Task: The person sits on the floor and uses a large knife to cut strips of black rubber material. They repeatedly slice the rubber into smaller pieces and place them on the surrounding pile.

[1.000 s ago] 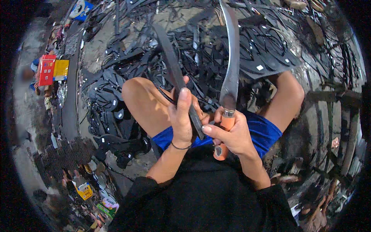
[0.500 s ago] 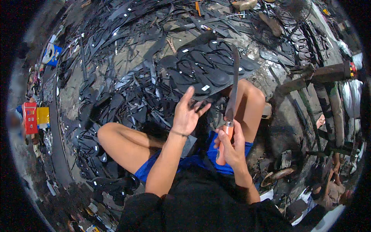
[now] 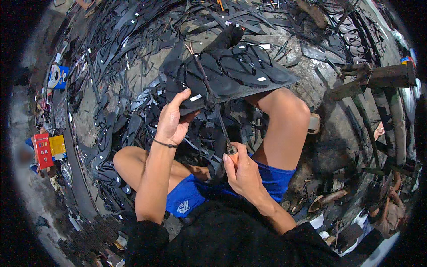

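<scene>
In the middle lies a black rubber sheet (image 3: pixel 287 79) with several black flip-flops (image 3: pixel 255 73) in a row on it, some with white labels. My left hand (image 3: pixel 171 122) holds its near left corner, thumb on top and fingers partly hidden below the edge. My right hand (image 3: pixel 245 173) is closed around the orange handle of a long knife (image 3: pixel 220 118). The thin dark blade points away and crosses the sheet's near edge, lying over the flip-flops at the left part.
Black rubber scraps (image 3: pixel 120 49) cover the floor to the far side and left. A wooden stand (image 3: pixel 382 78) is at the right, with pale flip-flops (image 3: pixel 356 42) beyond it. A red box (image 3: pixel 43 150) and a blue-and-white tin (image 3: pixel 58 76) lie far left. Another person (image 3: pixel 393 213) shows lower right.
My left hand has moved left and taken hold of the sheet's corner. The knife, upright before and clear of the flip-flops on the right, has swung left across the sheet.
</scene>
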`<action>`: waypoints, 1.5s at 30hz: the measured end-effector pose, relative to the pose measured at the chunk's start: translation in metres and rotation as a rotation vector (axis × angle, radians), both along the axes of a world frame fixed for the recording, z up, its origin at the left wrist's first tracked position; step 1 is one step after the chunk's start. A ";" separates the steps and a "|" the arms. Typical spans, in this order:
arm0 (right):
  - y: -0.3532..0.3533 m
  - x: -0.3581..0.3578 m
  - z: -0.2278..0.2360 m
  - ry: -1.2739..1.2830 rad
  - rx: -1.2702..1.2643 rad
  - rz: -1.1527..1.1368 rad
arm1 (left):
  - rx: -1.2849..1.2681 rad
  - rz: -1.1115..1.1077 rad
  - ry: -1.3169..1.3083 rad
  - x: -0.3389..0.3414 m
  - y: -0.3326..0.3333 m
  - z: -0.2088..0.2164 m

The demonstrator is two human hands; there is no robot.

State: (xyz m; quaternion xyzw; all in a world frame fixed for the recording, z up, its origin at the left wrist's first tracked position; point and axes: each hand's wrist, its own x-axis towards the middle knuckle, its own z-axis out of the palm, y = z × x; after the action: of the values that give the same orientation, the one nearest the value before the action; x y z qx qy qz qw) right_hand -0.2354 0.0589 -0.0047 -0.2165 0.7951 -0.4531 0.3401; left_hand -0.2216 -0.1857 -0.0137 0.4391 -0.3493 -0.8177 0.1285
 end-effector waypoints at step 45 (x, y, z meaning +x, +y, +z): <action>-0.178 -0.055 -0.176 0.011 -0.422 0.079 | 0.360 0.284 0.292 0.029 0.058 -0.033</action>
State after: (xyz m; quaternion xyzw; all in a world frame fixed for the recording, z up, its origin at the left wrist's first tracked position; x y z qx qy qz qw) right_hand -0.2902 -0.1192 -0.1809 -0.3163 0.6753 -0.5948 0.3001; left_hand -0.1925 -0.1275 -0.0469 0.3768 -0.1111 -0.8950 0.2111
